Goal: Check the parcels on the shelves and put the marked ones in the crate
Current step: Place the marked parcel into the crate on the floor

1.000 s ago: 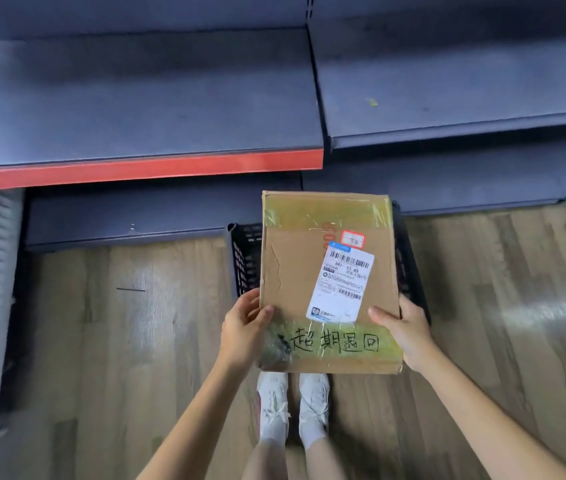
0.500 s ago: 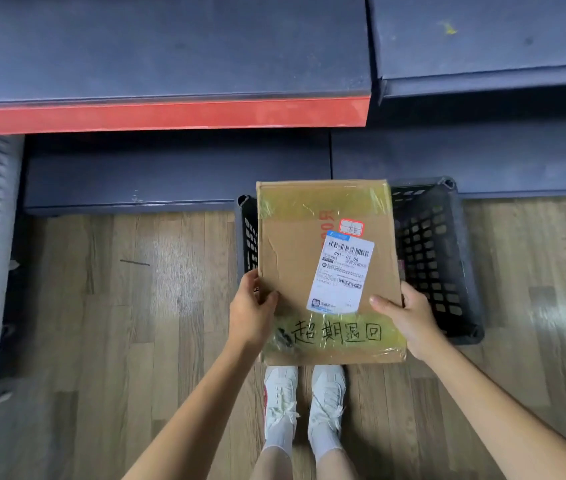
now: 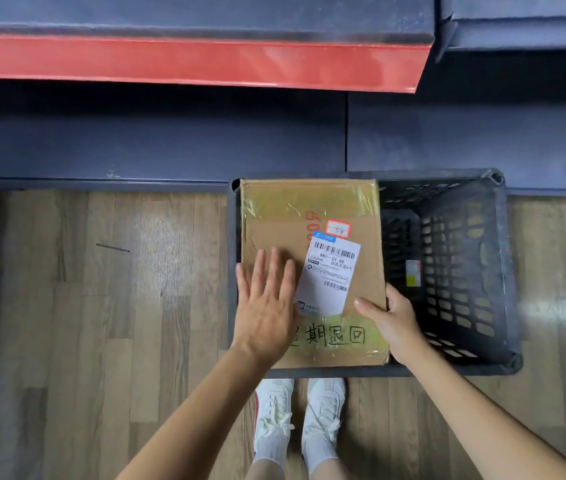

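While the head camera looks straight down, a cardboard parcel (image 3: 312, 271) sits over the left half of a black crate (image 3: 503, 271) on the wooden floor (image 3: 118, 306). Left hand (image 3: 266, 306) lies flat on top of the parcel, fingers straight and spread, pressing near its left edge. Right hand (image 3: 392, 323) grips the parcel's right edge near the lower corner, thumb on top and fingers curled under the side. A white shipping label (image 3: 330, 275) with barcodes sits mid-parcel, a small red-bordered sticker (image 3: 338, 228) just above it, and black handwritten characters run along the taped lower end. The crate's right half shows its open lattice wall, with a small sticker (image 3: 413, 273) inside. White shoes (image 3: 302, 420) stand just below the crate. Dark shelves (image 3: 170, 143) run behind, one with a red front strip (image 3: 188, 64)
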The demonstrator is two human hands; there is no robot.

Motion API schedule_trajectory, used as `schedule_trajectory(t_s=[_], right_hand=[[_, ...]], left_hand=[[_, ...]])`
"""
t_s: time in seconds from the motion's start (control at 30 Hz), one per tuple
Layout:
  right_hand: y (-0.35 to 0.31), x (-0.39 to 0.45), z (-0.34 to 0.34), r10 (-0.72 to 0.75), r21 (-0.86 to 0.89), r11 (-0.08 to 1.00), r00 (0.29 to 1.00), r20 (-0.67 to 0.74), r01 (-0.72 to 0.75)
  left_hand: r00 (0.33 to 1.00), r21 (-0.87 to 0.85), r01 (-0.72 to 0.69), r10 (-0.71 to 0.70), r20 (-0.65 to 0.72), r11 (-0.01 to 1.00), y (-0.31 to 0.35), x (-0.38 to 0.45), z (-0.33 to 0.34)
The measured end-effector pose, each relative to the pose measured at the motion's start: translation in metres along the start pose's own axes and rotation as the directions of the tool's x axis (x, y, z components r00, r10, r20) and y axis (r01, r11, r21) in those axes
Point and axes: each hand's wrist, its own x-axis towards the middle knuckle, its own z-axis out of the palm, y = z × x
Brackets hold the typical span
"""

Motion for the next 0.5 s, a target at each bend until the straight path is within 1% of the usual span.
schedule_trajectory(t_s=[0.07,0.17,0.23,0.3,0.37,0.43,0.5], right_hand=[[0.009,0.011,0.002,0.014,0.002,1.0,1.0,0.002,-0.014],[0.018,0.03,0.002,0.034,-0.002,0.999,0.999,0.028,-0.034],[0.026,0.041,0.002,0.065,-0.009,0.998,0.994,0.086,-0.064],[0.036,0.051,0.003,0.088,-0.052,0.995,0.988,0.124,-0.082],[0.047,0.06,0.004,0.102,-0.075,0.993,0.986,0.129,-0.093],[0.054,0.071,0.004,0.108,-0.084,0.992,0.986,0.127,-0.097],[0.06,0.082,0.005,0.118,-0.106,0.989,0.984,0.132,-0.105]], left_hand=[[0.996,0.019,-0.056,0.054,0.077,0.998,0.0,0.005,0.017],[0.991,0.034,-0.092,0.088,0.102,0.995,0.001,0.015,0.042],[0.987,0.043,-0.071,0.064,0.15,0.997,0.002,0.022,0.054],[0.988,0.056,-0.069,0.061,0.139,0.996,0.003,0.028,0.063],[0.986,0.073,-0.056,0.044,0.159,0.996,0.002,0.033,0.078],[0.983,0.049,-0.011,0.002,0.184,0.999,0.005,0.039,0.084],[0.976,0.065,-0.009,-0.005,0.218,0.998,0.005,0.045,0.09]])
